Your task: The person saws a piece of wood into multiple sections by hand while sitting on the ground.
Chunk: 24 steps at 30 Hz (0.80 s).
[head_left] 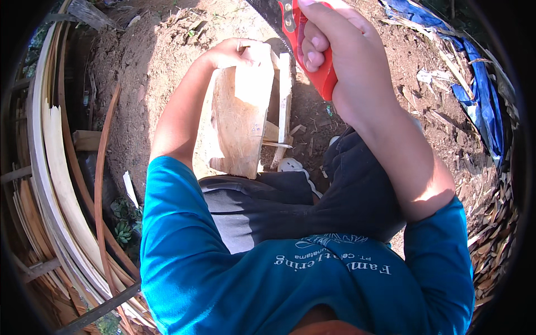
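My right hand (357, 61) is wrapped round the red handle of a handsaw (322, 81). Its dark toothed blade (267, 15) points up and left, and the tip runs out of the picture. In front of my legs stands a pale wooden board (237, 123), its far part washed out by sunlight. My left hand (231, 53) grips the board's far end, with some fingers hidden behind the wood. Close along the board's right side is a narrow wooden strip (284, 92), apparently part of a rough wooden support. The saw is held above and to the right of the board.
Long bent wooden strips (53, 145) are stacked along the left side. Blue plastic sheeting (477, 106) lies at the right, above a pile of wood pieces (497, 257). Wood scraps litter the dirt ground (413, 84). A white shoe (290, 166) shows beside my dark trousers (357, 184).
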{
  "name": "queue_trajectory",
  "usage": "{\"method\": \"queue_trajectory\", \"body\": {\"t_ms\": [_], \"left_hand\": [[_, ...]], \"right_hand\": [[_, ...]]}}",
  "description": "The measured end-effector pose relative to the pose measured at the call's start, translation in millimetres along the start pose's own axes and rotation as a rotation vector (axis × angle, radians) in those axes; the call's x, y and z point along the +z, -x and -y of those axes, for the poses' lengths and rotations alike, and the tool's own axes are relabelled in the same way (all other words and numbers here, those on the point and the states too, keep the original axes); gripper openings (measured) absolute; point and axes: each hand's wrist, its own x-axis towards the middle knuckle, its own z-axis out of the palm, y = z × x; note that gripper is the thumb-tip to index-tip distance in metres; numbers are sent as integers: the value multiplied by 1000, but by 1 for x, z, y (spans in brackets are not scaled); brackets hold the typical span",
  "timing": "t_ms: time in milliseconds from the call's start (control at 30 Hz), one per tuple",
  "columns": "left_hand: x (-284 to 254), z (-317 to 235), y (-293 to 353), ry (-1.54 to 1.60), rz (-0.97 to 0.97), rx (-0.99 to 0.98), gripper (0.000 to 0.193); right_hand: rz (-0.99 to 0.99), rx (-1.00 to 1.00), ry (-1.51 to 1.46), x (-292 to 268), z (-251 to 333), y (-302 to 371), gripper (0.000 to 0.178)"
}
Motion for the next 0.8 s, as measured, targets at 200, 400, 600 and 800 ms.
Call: {"method": "queue_trajectory", "body": {"t_ms": [200,400,600,800], "left_hand": [[5,4,9,-268,-277,10,27],[-16,6,-6,260,-932,284,37],[20,21,-11,-858,-745,-78,83],[39,-2,-38,-1050,-229,-148,78]], "right_hand": [[-81,105,-8,7,2,5,28],[5,7,-20,-3,-3,8,31],[20,37,-118,-5,3,9,34],[82,11,-60,-7,-4,11,20]]}}
